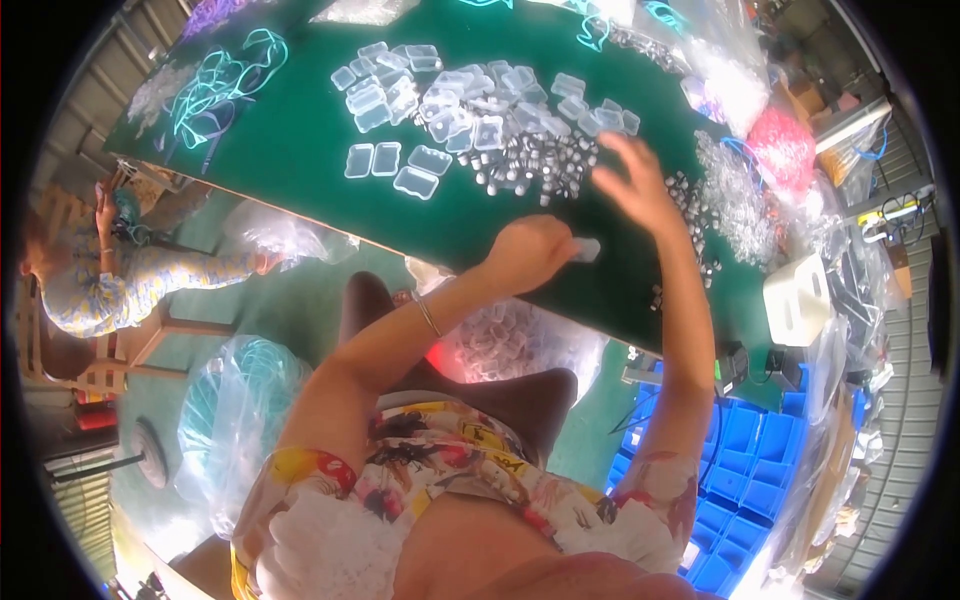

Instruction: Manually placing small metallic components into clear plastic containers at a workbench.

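Observation:
My left hand (530, 255) is closed around a small clear plastic box (588, 250), whose end sticks out past my fingers above the green table (450, 230). My right hand (636, 186) is slightly blurred, its fingers spread apart and nothing visible in them. It hovers at the right side of a pile of small grey-and-white cylindrical pieces (535, 168). Behind that pile lies a heap of clear plastic boxes (460, 95), several of them with lids open. Separate from the heap, an open box (372, 160) lies to the left.
Teal cord (225, 85) lies tangled at the far left. Clear small parts (740, 195), a pink bag (782, 145) and a white container (797, 300) line the right side. Blue bins (745, 460) stand below right. Another person (110, 270) sits at left. A bag of boxes (510, 340) is below the edge.

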`<act>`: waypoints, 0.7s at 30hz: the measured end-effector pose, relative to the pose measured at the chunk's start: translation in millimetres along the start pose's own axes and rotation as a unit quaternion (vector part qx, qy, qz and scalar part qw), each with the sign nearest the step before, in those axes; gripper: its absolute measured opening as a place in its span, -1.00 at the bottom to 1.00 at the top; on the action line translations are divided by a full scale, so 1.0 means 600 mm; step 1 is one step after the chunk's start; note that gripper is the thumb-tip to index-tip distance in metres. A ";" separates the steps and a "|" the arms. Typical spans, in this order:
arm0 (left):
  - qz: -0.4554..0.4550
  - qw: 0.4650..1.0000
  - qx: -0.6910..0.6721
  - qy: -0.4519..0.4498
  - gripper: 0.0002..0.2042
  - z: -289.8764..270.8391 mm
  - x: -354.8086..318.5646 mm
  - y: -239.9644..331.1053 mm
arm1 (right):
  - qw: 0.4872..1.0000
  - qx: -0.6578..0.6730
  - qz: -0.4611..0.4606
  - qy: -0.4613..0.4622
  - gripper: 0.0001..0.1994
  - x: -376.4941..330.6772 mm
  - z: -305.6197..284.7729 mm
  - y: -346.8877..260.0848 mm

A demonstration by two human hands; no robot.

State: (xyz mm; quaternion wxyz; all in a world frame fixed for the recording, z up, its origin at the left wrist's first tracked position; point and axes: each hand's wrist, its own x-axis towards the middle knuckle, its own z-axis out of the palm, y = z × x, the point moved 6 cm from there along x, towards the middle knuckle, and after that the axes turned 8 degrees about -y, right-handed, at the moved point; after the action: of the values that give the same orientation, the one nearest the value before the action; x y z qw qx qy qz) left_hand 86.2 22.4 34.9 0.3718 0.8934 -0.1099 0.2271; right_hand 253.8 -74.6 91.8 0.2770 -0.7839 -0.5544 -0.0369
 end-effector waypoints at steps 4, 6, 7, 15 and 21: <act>0.007 1.000 -0.009 -0.028 -0.82 0.006 0.004 0.012 | 0.967 -0.091 0.233 -0.052 -0.30 0.116 0.028 0.125; 0.007 1.000 -0.010 -0.021 -0.81 0.012 -0.003 0.008 | 0.927 -0.160 0.295 -0.169 -0.32 0.161 0.068 0.145; 0.000 1.000 -0.016 -0.025 -0.81 0.013 -0.005 0.006 | 0.912 -0.180 0.305 -0.205 -0.31 0.178 0.082 0.152; -0.006 1.000 -0.018 -0.007 -0.83 0.008 -0.005 0.007 | 0.930 -0.096 0.306 -0.178 -0.36 0.127 0.109 0.217; 0.026 0.999 -0.036 -0.004 -0.85 -0.012 -0.022 0.027 | 0.961 -0.049 0.248 -0.108 -0.41 0.024 0.102 0.191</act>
State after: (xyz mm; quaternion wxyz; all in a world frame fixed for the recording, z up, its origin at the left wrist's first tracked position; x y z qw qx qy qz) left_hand 66.2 16.6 42.7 0.3970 0.8773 -0.1427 0.2288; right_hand 346.2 -59.9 0.1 0.1769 -0.9087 -0.3670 0.0910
